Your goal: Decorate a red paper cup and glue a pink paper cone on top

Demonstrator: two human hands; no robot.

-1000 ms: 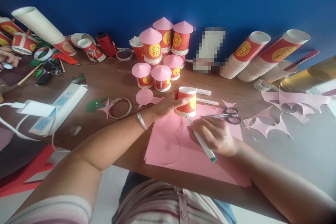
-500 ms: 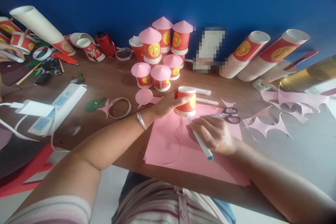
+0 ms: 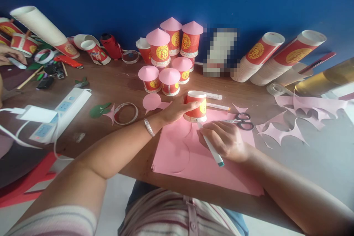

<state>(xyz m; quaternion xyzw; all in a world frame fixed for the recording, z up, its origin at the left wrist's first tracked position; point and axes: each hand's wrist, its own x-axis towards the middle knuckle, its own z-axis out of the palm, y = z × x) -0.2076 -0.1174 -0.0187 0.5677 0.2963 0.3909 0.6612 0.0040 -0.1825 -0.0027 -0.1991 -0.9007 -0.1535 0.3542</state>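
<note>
My left hand (image 3: 181,108) is closed around a red paper cup (image 3: 197,99) with a gold emblem and a white lower band. The cup stands at the upper part of a stack of pink paper (image 3: 177,155), which has a curved line drawn on it. In my right hand (image 3: 222,138) is a white marker (image 3: 212,150) with a teal end; its tip is at the cup's lower band. Scissors (image 3: 243,121) with dark handles lie just beyond my right hand. Two more markers, one an orange-ended marker (image 3: 218,107), rest behind the cup.
Several red cups with pink cone tops (image 3: 169,77) stand at the back middle. Tall cup stacks (image 3: 256,53) lean at the back right, above pink paper scraps (image 3: 284,129). A power strip (image 3: 62,114), a tape roll (image 3: 125,113) and another person's hand (image 3: 11,55) are at left.
My right hand and the marker have shifted very slightly, with the marker's teal end a little higher. The cup and my left hand stay in place. The other person's hand has moved slightly.
</note>
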